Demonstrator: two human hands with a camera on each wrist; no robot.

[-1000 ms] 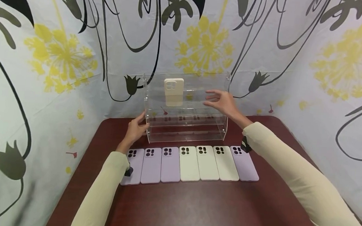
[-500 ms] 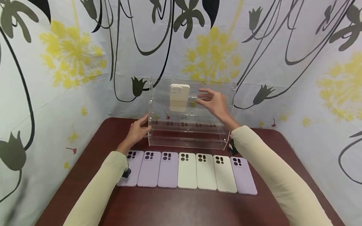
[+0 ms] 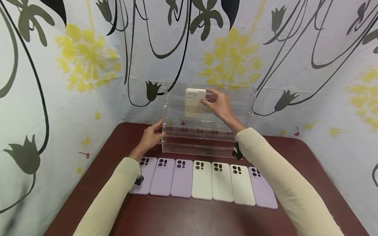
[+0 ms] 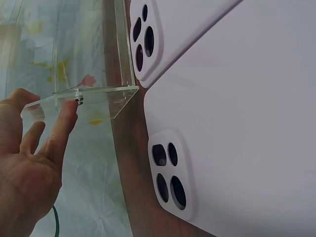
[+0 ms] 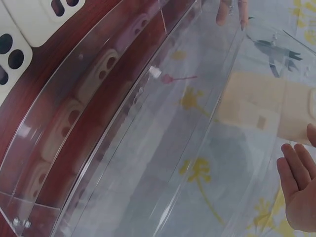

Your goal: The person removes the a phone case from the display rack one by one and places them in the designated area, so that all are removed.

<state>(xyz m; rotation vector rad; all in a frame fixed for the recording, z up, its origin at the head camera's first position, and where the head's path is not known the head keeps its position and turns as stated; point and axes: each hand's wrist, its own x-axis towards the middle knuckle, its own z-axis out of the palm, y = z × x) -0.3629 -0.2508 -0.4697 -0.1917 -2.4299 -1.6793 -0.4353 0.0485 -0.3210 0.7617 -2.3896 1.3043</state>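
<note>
A cream phone case (image 3: 194, 97) stands upright on the upper tier of a clear acrylic display stand (image 3: 203, 154). My right hand (image 3: 219, 104) pinches this case at its right edge, the thumb overlapping the front face and the fingertips at the edge. In the right wrist view, the cream case (image 5: 247, 98) appears through the acrylic beside the right hand (image 5: 301, 197). My left hand (image 3: 151, 137) holds the stand's left side panel, its thumb at the front. The left wrist view shows the left hand (image 4: 34, 173) with fingers across that panel (image 4: 121, 98), by a screw.
Before the stand lies a row of phone cases on the dark red table (image 3: 190, 221): lavender ones (image 3: 161, 180) at left, cream ones (image 3: 202, 183) in the middle, a lavender one (image 3: 265, 191) at right. Behind hangs floral-patterned cloth (image 3: 112, 103).
My right hand has moved left along the stand's top, from apart to the cream case's right edge. The left hand keeps its place on the side panel. The head view has shifted slightly.
</note>
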